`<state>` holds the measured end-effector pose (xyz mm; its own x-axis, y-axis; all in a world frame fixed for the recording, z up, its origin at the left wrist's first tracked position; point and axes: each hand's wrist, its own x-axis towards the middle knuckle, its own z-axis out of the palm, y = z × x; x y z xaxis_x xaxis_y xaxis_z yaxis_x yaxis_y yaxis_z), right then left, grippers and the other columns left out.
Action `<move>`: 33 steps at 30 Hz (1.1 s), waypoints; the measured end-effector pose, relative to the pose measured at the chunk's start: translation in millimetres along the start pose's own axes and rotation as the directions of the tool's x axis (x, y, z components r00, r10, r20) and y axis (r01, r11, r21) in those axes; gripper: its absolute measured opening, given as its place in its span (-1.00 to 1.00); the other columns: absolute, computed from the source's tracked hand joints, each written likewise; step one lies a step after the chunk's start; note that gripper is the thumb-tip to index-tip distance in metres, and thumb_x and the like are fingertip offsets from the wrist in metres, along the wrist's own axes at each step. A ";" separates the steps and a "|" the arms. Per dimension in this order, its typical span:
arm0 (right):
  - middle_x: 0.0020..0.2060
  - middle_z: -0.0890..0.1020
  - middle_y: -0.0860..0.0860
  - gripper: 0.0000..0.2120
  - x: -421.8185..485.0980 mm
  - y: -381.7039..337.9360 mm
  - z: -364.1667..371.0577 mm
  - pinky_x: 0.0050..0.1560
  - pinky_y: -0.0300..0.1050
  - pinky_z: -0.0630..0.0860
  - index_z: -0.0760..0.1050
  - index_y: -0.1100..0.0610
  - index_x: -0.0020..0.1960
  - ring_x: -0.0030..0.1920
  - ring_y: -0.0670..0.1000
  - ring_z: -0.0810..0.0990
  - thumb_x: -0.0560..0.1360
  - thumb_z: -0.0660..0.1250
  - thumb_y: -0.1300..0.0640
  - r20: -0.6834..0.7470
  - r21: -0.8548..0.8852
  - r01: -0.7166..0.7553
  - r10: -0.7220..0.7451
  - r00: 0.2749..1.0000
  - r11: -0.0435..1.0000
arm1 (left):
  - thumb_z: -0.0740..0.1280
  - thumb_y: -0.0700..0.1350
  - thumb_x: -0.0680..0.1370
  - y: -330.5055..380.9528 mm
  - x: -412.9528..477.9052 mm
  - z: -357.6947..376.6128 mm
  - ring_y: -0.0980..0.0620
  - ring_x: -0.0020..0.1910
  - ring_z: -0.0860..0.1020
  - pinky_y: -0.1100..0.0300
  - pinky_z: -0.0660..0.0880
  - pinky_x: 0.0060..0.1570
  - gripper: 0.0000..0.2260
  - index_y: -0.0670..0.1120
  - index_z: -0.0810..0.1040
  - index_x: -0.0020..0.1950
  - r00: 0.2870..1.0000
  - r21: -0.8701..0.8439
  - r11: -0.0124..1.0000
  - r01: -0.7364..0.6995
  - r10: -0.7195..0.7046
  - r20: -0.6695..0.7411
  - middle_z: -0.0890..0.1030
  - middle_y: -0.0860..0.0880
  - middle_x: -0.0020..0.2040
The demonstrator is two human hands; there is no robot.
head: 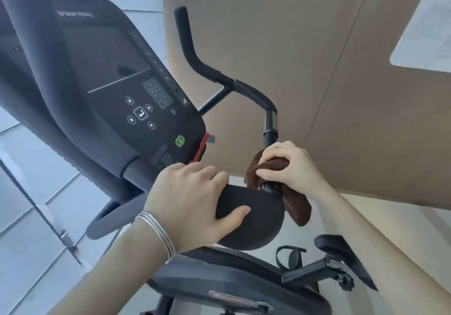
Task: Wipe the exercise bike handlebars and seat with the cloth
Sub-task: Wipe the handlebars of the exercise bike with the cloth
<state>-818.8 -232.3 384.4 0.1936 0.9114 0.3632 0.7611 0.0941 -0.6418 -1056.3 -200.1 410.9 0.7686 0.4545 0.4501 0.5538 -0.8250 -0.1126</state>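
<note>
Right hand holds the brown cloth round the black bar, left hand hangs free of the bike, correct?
No: the head view shows the left hand gripping the black rounded pad, not hanging free. The right hand does hold the brown cloth round the black bar.

Exercise bike, rider's position.
- Black curved tubular metal handlebar [253,95]: far end rises toward the top; near end meets a black rounded padded cushion [258,226].
- Dark brown terry cloth [299,208]: wrapped round the handlebar tube just above the cushion, one tail hanging at right.
- Right hand [290,165]: grips the cloth, fingers curled round the tube.
- Left hand [192,200]: holds the cushion's left edge, thumb on its face; silver bangles [158,231] at the wrist.
- Black console with keypad [117,75]: left of the handlebar; round green button [179,141] at its lower edge.
</note>
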 end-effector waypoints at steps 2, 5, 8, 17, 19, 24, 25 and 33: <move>-0.16 0.61 -0.23 -0.87 -14.2 -5.5 4.2 0.12 -0.31 0.32 0.58 -0.15 -0.28 0.07 -0.11 0.46 0.25 0.51 0.01 0.023 0.016 -0.012 0.012 1.000 1.000 | -0.05 0.35 0.44 -2.9 -1.0 0.8 0.04 -0.43 0.48 0.21 0.39 -0.43 -0.47 0.02 0.53 -0.29 1.000 -0.006 1.000 -0.022 0.022 -0.007 0.51 0.10 -0.43; -0.16 0.61 -0.23 -0.84 -16.3 -9.0 7.2 0.11 -0.31 0.31 0.56 -0.15 -0.30 0.05 -0.09 0.44 0.25 0.51 0.07 -0.006 0.005 -0.065 0.065 0.998 0.998 | 0.02 0.35 0.43 -3.5 -1.7 1.3 0.04 -0.51 0.45 0.25 0.24 -0.48 -0.51 -0.01 0.42 -0.40 0.999 -0.042 0.999 -0.032 0.031 -0.033 0.48 0.09 -0.49; -0.16 0.59 -0.15 -0.80 3.3 -12.1 8.5 0.06 -0.15 0.31 0.54 -0.07 -0.31 0.06 -0.03 0.43 0.28 0.49 0.20 -0.054 -0.029 -0.165 0.163 0.985 0.986 | 0.07 0.32 0.42 -3.5 -3.1 2.4 0.03 -0.54 0.43 0.24 0.19 -0.46 -0.55 -0.03 0.30 -0.43 0.997 -0.099 0.995 -0.032 0.025 -0.074 0.45 0.07 -0.52; -0.17 0.61 -0.23 -0.78 -9.1 -17.2 13.7 0.03 -0.31 0.32 0.55 -0.18 -0.29 0.03 -0.12 0.45 0.25 0.43 0.16 -0.067 -0.056 -0.166 0.163 0.984 0.984 | 0.10 0.30 0.40 -4.2 -3.2 2.4 0.04 -0.53 0.46 0.24 0.24 -0.44 -0.58 -0.02 0.26 -0.41 0.996 -0.137 0.990 -0.018 0.006 -0.088 0.47 0.07 -0.52; -0.17 0.60 -0.21 -0.75 -2.9 -12.7 14.9 0.04 -0.23 0.34 0.55 -0.18 -0.31 0.03 -0.06 0.47 0.27 0.45 0.19 -0.117 -0.034 -0.181 0.176 0.977 0.983 | 0.11 0.30 0.40 -4.0 -2.3 3.1 0.04 -0.52 0.46 0.24 0.25 -0.44 -0.58 -0.02 0.30 -0.42 0.997 -0.124 0.992 -0.027 0.018 -0.073 0.47 0.07 -0.51; -0.09 0.60 -0.02 -0.86 27.2 6.4 17.5 0.10 -0.02 0.49 0.58 -0.03 -0.19 0.01 0.04 0.55 0.34 0.47 0.18 -0.282 0.071 -0.246 0.256 0.924 0.967 | 0.12 0.30 0.41 -3.0 -3.1 6.5 0.02 -0.52 0.46 0.23 0.32 -0.44 -0.55 -0.04 0.44 -0.42 0.998 -0.097 0.995 -0.019 0.014 -0.058 0.48 0.06 -0.51; -0.05 0.60 0.01 -0.88 30.1 10.8 18.5 0.11 -0.02 0.50 0.59 -0.01 -0.15 0.01 0.02 0.56 0.36 0.47 0.17 -0.297 0.105 -0.253 0.273 0.915 0.962 | 0.12 0.29 0.41 -2.6 -3.2 6.4 0.03 -0.52 0.46 0.25 0.30 -0.43 -0.55 -0.04 0.44 -0.42 0.998 -0.087 0.996 -0.015 0.010 -0.054 0.48 0.06 -0.52; 0.05 0.51 -0.10 -0.85 6.0 22.8 16.9 0.15 -0.33 0.31 0.60 0.01 0.04 0.13 -0.02 0.41 0.50 0.35 0.04 -0.173 -0.027 -0.076 0.070 0.982 0.997 | 0.05 0.27 0.44 5.1 -0.2 4.5 0.05 -0.47 0.51 0.23 0.38 -0.40 -0.57 0.01 0.51 -0.36 0.997 0.025 0.997 0.070 -0.071 0.028 0.51 0.10 -0.48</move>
<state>-810.7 -217.9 360.5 0.3509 0.8326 0.4286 0.7604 0.0137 -0.6493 -1052.2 -202.8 406.3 0.7362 0.5213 0.4316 0.6143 -0.7824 -0.1028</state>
